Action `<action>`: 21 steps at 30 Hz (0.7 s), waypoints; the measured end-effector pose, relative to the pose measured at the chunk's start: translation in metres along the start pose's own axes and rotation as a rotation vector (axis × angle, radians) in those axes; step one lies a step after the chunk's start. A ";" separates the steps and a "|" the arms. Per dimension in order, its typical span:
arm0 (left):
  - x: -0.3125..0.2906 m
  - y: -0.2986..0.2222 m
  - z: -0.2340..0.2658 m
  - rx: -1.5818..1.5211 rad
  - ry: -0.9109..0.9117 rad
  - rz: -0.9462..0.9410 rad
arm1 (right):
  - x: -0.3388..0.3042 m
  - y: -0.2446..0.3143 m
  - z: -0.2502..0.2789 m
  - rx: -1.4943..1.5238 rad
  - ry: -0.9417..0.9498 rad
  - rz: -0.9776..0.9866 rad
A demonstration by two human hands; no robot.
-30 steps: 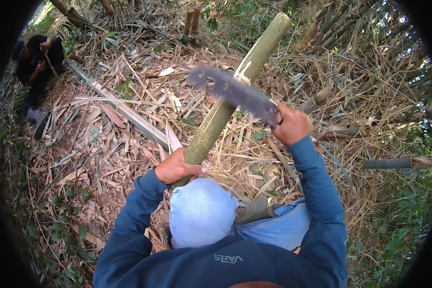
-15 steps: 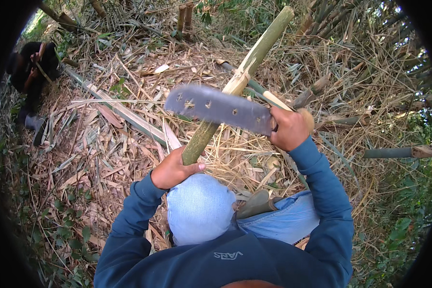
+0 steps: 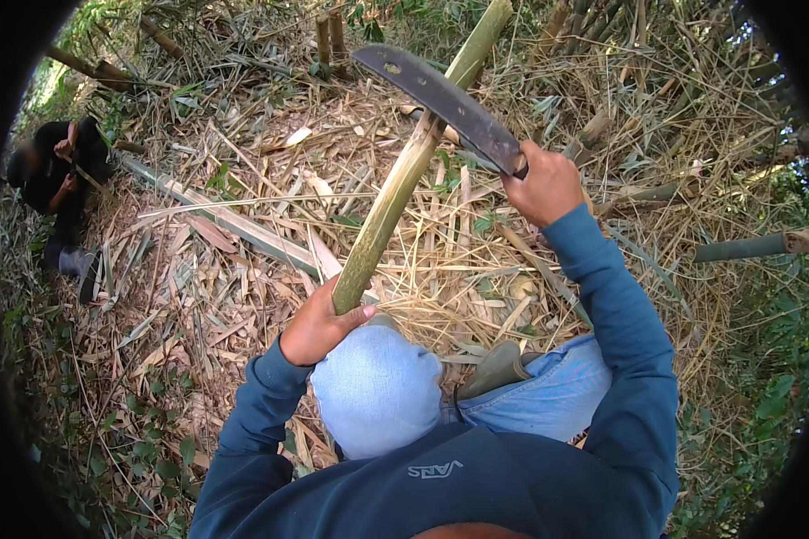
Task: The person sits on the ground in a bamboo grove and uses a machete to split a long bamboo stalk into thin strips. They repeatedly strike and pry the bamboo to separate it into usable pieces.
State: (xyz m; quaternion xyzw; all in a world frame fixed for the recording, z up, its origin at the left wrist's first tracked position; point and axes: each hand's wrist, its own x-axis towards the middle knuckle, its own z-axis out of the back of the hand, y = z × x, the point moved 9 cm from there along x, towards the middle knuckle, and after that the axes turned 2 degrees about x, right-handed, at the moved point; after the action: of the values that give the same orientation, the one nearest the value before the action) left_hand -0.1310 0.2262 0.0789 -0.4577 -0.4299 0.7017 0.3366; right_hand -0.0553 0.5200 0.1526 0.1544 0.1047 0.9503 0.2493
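My left hand [image 3: 321,325] is wrapped round the near end of a greenish pole [image 3: 380,227], which looks like bamboo or a branch, just above my left knee. The pole slants away to the far right, and a pale stripped stretch shows along its middle. My right hand [image 3: 545,186] grips a machete [image 3: 449,101] by its handle, which the fingers mostly hide. The dark broad blade has holes along it and lies across the pole's upper part, its tip pointing far left. Whether the edge bites into the pole I cannot tell.
A split bamboo length [image 3: 234,223] lies on the leaf litter to the left. Cut bamboo stumps [image 3: 742,248] stick out at the right. Another person in dark clothes [image 3: 63,175] is at the far left, holding a stick. My bent knees [image 3: 375,391] are close below the pole.
The machete has moved away from me, up the pole toward its far end, its blade now tilted more steeply. The pole's far end has swung slightly left. My left hand keeps its hold.
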 end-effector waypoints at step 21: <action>0.002 0.024 -0.006 -0.231 -0.008 0.177 | -0.040 0.035 0.032 0.089 0.024 0.175</action>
State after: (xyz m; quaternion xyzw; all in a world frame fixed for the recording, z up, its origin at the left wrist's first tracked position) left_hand -0.1276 0.2204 0.0549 -0.5267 -0.4670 0.6764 0.2169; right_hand -0.0265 0.4740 0.1819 0.1624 0.1359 0.9647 0.1568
